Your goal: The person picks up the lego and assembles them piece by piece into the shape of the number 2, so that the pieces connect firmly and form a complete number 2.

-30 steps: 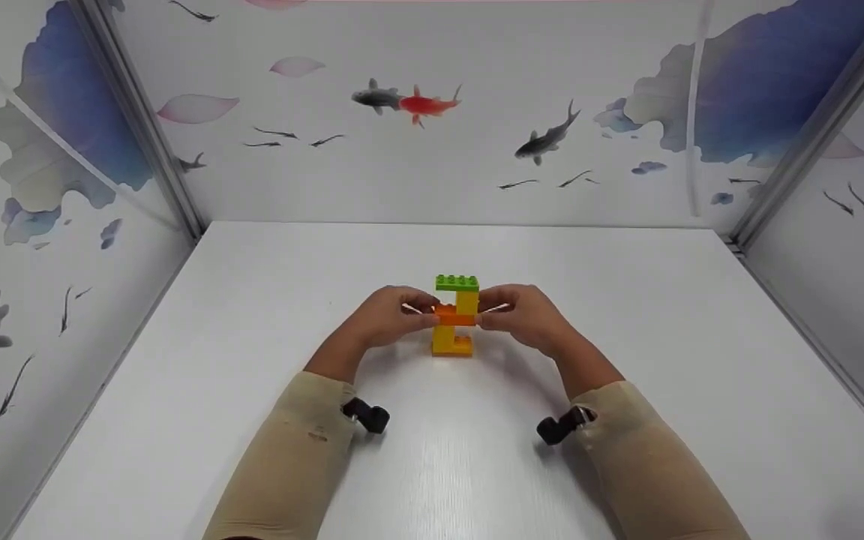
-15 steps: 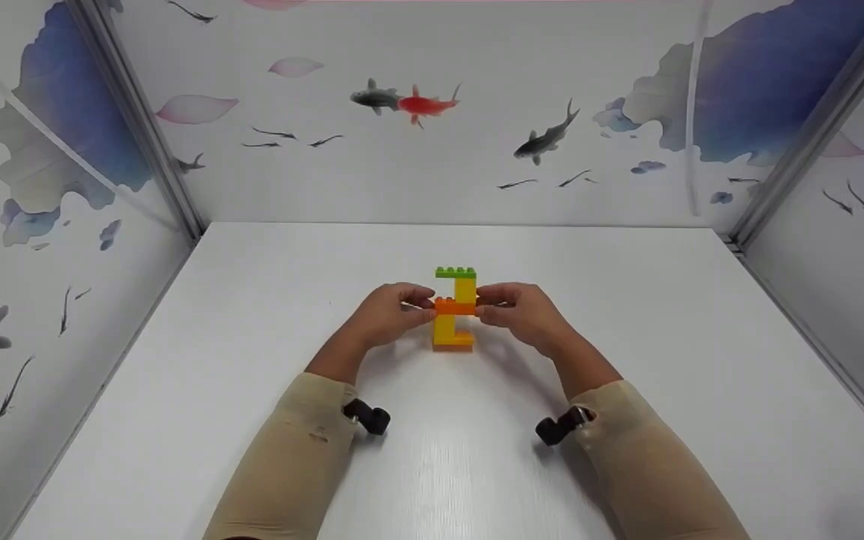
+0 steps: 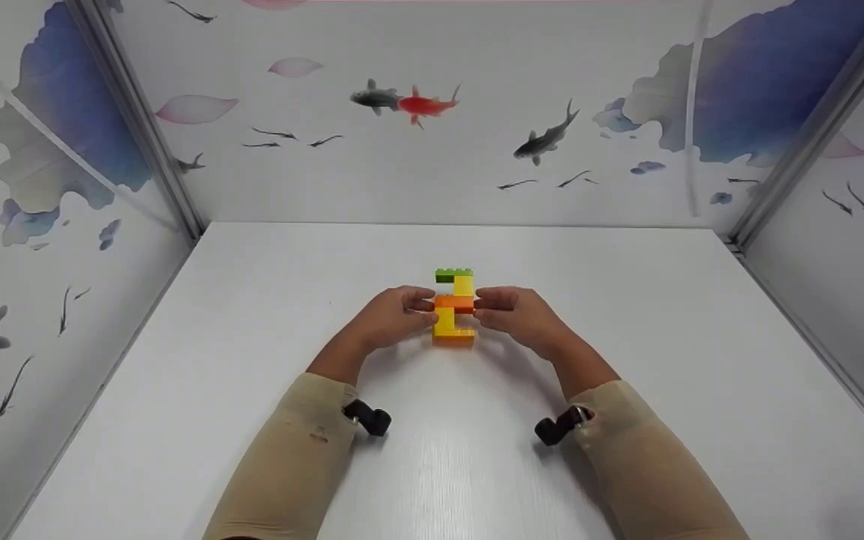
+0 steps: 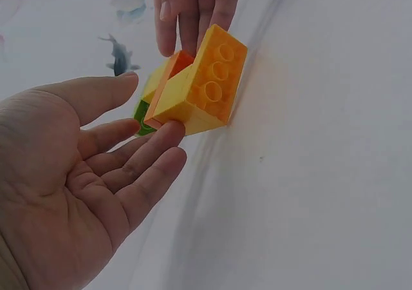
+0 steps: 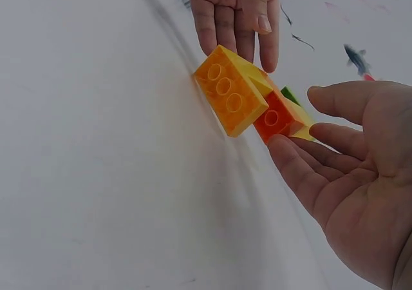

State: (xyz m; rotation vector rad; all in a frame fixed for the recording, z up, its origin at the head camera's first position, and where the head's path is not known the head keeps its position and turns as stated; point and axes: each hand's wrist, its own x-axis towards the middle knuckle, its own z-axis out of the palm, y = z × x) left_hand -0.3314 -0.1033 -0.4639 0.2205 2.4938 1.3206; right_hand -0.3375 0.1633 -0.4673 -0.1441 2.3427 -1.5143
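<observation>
Between my two hands leans a stack of toy building bricks: a green brick [image 3: 445, 277] on top, a yellow brick [image 3: 463, 286], an orange brick [image 3: 453, 304], another yellow brick [image 3: 444, 320] and a yellow-orange base brick [image 3: 453, 339]. It tips away from me, and the base's hollow underside [image 4: 219, 77] shows in both wrist views. My left hand [image 3: 394, 316] touches the left side with its fingertips, its thumb apart from the bricks in the left wrist view. On the right side, fingertips of my right hand [image 3: 516, 309] meet the orange brick, the thumb [image 5: 341, 103] likewise apart.
A white table [image 3: 432, 465] lies underneath. White panels printed with fish and leaves [image 3: 432, 165] close off the back and sides. Small black devices sit at the left cuff [image 3: 368, 418] and the right cuff [image 3: 561, 426].
The stack has tipped backward: the green brick's studs faced up earlier, and now its front and underside show. Both hands stay in nearly the same spot beside it.
</observation>
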